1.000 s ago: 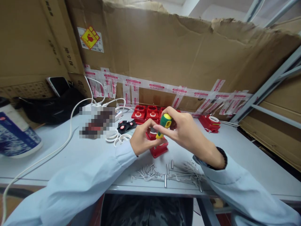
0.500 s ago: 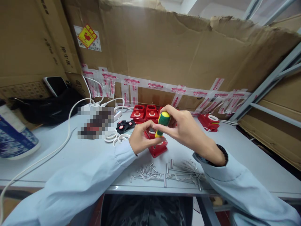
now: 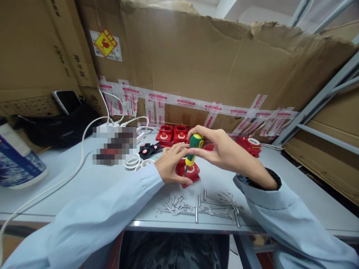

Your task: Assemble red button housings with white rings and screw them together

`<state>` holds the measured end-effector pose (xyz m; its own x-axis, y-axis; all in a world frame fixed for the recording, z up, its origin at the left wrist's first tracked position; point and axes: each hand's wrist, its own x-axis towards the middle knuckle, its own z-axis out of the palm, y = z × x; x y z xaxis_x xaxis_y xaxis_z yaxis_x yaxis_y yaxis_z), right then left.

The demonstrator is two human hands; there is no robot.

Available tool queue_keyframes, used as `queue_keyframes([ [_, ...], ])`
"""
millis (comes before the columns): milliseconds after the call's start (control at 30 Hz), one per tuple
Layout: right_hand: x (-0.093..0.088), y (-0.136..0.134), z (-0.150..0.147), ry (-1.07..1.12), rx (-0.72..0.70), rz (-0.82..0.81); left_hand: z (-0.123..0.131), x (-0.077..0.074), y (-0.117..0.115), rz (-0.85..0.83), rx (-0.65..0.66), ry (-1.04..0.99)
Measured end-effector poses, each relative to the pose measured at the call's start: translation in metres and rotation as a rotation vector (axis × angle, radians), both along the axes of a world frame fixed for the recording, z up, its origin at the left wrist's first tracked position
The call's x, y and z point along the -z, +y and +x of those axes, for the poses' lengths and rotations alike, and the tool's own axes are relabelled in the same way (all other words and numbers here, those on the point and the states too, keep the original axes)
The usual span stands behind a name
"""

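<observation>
My right hand (image 3: 214, 147) grips the green and yellow handle of a screwdriver (image 3: 195, 145). Its shaft points down at a red plastic housing (image 3: 192, 175) on the table, near the housing's left side. Whether the tip sits in a screw cannot be made out. My left hand (image 3: 172, 164) is closed around the left side of that housing, thumb at the front and fingers behind. Just beyond my hands stand more red housings (image 3: 165, 135) with round openings and red knobs. White rings (image 3: 132, 161) and black parts with red centres (image 3: 148, 150) lie left of my left hand.
Loose screws (image 3: 176, 203) and metal rods (image 3: 221, 205) lie along the table's front edge. A red unit with a white ring (image 3: 251, 145) sits at the right. At left are a white cable (image 3: 82, 149), a black bag (image 3: 56, 127) and a blue-white container (image 3: 19, 160). Cardboard (image 3: 179, 67) walls the back.
My left hand has left the screwdriver's lower end and spread down over the red housing. The screwdriver stands slightly more upright, with its shaft now showing.
</observation>
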<state>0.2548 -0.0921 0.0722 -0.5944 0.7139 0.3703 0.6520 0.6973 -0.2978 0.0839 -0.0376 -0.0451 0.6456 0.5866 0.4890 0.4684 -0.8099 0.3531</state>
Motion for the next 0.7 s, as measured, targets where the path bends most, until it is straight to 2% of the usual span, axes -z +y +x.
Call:
queue_keyframes([
  [133,-0.001,-0.001,-0.006,-0.063,0.122,0.064,-0.005,0.011,0.014,-0.027,0.038,0.169],
  [400,0.015,-0.005,-0.035,-0.266,0.615,0.322,-0.002,0.012,0.021,-0.021,0.034,0.170],
  [500,0.015,-0.006,-0.040,-0.339,0.669,0.379,0.000,0.014,0.020,-0.017,-0.011,0.177],
  [700,0.017,-0.003,-0.031,-0.356,0.686,0.463,0.007,0.013,0.009,0.048,-0.213,0.127],
])
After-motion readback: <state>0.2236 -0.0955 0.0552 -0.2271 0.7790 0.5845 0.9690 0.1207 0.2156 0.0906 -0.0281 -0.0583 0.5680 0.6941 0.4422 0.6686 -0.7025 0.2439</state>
